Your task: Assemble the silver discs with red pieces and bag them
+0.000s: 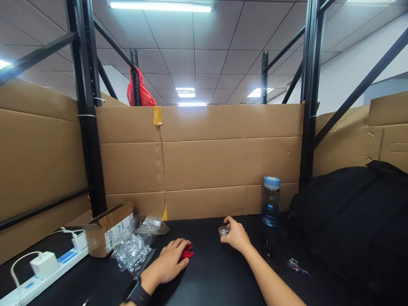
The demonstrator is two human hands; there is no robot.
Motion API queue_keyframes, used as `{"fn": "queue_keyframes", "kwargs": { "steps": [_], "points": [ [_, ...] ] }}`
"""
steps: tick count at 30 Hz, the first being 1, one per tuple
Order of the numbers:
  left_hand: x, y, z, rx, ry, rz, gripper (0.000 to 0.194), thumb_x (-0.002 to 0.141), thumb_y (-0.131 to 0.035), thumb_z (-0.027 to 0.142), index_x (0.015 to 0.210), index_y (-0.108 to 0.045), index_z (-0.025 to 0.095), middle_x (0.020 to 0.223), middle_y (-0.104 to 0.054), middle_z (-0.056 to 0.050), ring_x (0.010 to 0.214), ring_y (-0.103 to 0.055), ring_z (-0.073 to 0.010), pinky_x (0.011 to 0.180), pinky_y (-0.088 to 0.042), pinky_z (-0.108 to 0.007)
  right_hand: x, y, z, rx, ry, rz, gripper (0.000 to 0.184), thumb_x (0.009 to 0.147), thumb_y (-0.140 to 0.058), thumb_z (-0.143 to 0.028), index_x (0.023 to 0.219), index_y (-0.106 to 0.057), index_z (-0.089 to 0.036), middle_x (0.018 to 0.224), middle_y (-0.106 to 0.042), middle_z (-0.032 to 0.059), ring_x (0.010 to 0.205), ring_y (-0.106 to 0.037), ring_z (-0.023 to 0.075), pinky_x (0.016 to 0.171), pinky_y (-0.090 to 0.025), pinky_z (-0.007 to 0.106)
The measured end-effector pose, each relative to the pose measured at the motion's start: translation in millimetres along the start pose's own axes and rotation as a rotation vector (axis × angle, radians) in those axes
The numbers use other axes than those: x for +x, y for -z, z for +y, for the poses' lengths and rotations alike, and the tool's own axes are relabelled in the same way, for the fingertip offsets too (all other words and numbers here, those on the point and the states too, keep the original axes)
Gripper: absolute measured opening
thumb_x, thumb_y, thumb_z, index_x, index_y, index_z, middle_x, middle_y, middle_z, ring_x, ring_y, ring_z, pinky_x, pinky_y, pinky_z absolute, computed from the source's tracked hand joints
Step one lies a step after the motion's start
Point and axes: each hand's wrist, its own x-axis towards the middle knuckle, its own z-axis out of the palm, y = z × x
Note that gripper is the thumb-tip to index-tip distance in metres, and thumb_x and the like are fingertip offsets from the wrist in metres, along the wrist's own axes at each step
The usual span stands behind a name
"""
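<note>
Along the left edge, a white power strip lies on the black table, with white plugs in it. Just right of it sits an opened cardboard box, a printed label on its side, and against that lie crinkled clear plastic bags. Next comes your left hand, palm down near the bags, a dark watch on the wrist. Its fingers and thumb bend around a red bundle; whether they are closed on it you cannot tell from here. Farther right and a little farther off, your right hand has thumb and forefinger clamped on a small, round, shiny piece, close to the table. To the right, at the far side, stands a blue-capped bottle, upright. Nearer you lies a small metal tool, and a large black bag fills the right side.
</note>
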Motion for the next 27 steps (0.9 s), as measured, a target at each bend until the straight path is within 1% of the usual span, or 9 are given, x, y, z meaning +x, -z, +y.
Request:
{"fn": "queue_keyframes", "kwargs": {
  "steps": [8, 16, 27],
  "points": [
    [0.6, -3.5, -3.4, -0.001, -0.014, 0.007, 0.052, 0.089, -0.055, 0.036, 0.141, -0.050, 0.032, 0.147, -0.051, -0.004, 0.132, -0.047, -0.0280, 0.111, -0.036, -0.042, 0.6, 0.6, -1.1, 0.031, 0.010, -0.006, 0.053, 0.053, -0.077, -0.020, 0.103, -0.061, -0.028, 0.091, -0.071, -0.0028, 0.082, -0.065, 0.0181, 0.062, -0.032, 0.024],
    [0.8, -1.5, -2.0, 0.002, -0.011, -0.002, 0.052, 0.089, -0.055, 0.035, 0.141, -0.050, 0.032, 0.147, -0.051, -0.005, 0.133, -0.046, -0.0284, 0.111, -0.036, -0.042, 0.9, 3.2, -2.4, 0.033, 0.020, -0.010, 0.050, 0.055, -0.077, -0.019, 0.101, -0.061, -0.026, 0.089, -0.072, -0.0016, 0.078, -0.064, 0.0168, 0.064, -0.034, 0.023],
    [1.0, -2.3, -3.3, 0.004, -0.018, 0.002, 0.051, 0.090, -0.054, 0.036, 0.141, -0.050, 0.032, 0.147, -0.051, -0.005, 0.133, -0.047, -0.0282, 0.111, -0.036, -0.042, 1.6, 4.1, -1.7, 0.064, 0.043, -0.023, 0.044, 0.058, -0.077, -0.019, 0.098, -0.062, -0.025, 0.080, -0.070, -0.0028, 0.074, -0.063, 0.0164, 0.065, -0.035, 0.023]
  ]
}}
